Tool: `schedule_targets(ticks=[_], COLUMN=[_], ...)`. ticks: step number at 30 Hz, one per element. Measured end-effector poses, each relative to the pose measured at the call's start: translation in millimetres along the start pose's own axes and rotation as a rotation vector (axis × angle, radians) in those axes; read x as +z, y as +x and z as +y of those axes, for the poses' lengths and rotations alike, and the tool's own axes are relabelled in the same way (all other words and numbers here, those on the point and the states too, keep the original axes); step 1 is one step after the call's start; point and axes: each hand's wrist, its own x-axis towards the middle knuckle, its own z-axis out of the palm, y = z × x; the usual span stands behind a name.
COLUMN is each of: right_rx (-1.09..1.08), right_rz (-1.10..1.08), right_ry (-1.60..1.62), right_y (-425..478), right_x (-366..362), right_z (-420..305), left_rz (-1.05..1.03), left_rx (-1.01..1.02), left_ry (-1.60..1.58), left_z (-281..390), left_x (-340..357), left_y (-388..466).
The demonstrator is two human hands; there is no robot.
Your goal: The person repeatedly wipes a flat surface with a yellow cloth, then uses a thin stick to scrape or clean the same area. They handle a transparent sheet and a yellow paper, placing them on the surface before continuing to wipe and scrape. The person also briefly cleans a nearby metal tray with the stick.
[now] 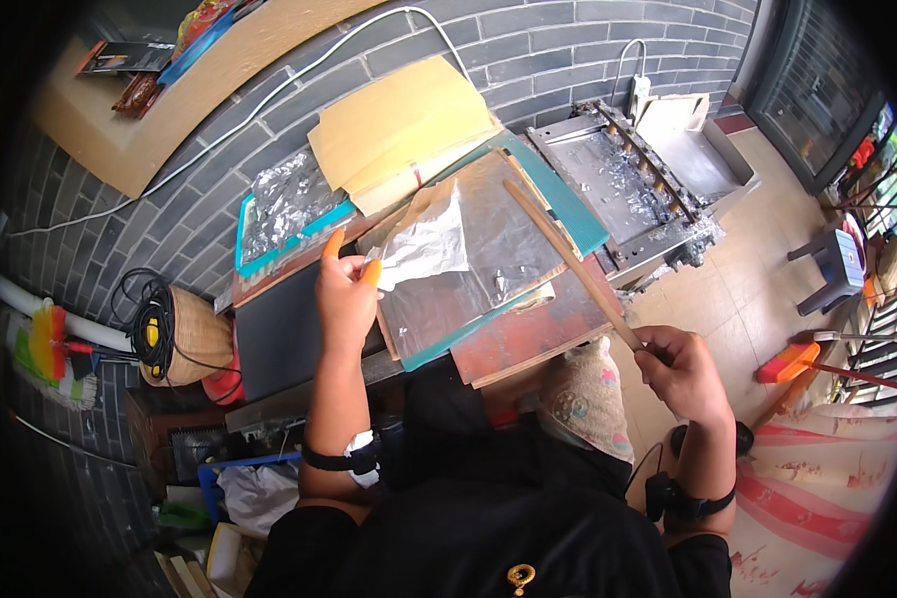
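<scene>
My left hand (349, 303) wears orange finger covers on two fingertips, the index raised. Its thumb and a bent finger hold the left edge of a thin, bright silvery sheet (430, 243), crinkled and partly lifted. Beneath it lies a stack of grey foil-like sheets (508, 247) on a teal board (448, 340). My right hand (676, 370) grips the near end of a long flat wooden stick (568, 254). The stick slants away from me across the right side of the stack, its far tip near the top edge.
A blue-rimmed tray (299, 239) of foil scraps stands left, beside yellow card (404, 127). To the right is a metal frame machine (620, 179) strewn with scraps. A reddish board (516, 333) juts out at the table's front. A wicker basket (194, 351) with black cable stands left.
</scene>
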Motion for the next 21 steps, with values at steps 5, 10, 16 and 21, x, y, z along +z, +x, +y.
schedule_targets(ticks=[5, 10, 16, 21], right_rx=[0.015, 0.044, 0.036, -0.131], right_rz=[0.000, -0.016, -0.034, -0.092], right_ry=[0.025, 0.056, 0.043, -0.034], right_y=[-2, -3, 0, 7], right_x=[2, 5, 10, 21], right_z=[-3, -5, -10, -11], left_rz=[-0.002, 0.041, 0.097, 0.106], left_rx=[-0.049, -0.070, -0.065, -0.064], left_ry=[-0.041, -0.104, -0.188, -0.178], left_z=[-5, -11, -21, -17], left_x=[-30, -56, -78, -75], left_y=[0, -2, -4, -2])
